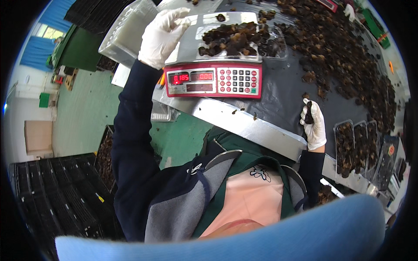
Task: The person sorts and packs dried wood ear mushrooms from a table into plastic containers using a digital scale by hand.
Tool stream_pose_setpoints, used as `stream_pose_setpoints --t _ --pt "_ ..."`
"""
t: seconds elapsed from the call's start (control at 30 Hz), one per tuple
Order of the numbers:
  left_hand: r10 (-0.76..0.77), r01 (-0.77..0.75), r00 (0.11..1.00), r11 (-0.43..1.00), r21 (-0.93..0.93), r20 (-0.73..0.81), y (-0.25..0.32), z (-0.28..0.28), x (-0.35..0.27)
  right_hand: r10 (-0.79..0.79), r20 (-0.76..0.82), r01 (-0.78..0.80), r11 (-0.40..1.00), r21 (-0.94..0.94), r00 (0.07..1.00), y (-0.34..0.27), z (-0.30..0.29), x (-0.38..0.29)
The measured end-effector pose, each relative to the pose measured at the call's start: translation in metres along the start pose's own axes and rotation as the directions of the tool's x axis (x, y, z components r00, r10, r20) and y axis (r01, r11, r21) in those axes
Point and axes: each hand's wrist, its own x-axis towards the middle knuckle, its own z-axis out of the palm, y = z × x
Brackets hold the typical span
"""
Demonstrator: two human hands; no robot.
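My left hand (163,37), in a white glove, hovers at the left side of the weighing plate (186,52), its thumb and fingers apart with nothing visible between them. A clear plastic tray (197,38) of dark brown mushroom pieces (238,39) lies on that plate. One loose piece (220,17) sits beyond the tray. Red digits glow on the front of the red and white digital scale (214,81). Over the dark table covering at the right, my gloved right hand (315,127) grips a few dark mushroom pieces (308,112) in its curled fingers.
A broad heap of mushrooms (346,55) spreads across the table at the right. Several filled trays (354,146) stand at the near right. Stacked clear trays (129,31) rise behind my left arm. Black crates (62,195) stand on the green floor. Another gloved hand (349,12) shows at the far right.
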Motion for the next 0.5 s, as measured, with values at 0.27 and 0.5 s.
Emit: stream_pose_setpoints --t 0.27,0.5 --pt "0.027 -0.043 0.967 0.997 0.057 0.252 0.023 0.009 0.045 0.012 0.057 -0.016 0.997 0.077 0.998 -0.001 -0.01 -0.001" --pt "0.314 -0.401 0.848 0.907 0.13 0.426 0.012 0.068 0.07 -0.075 0.147 0.06 0.993 0.1 0.986 -0.003 -0.008 0.005"
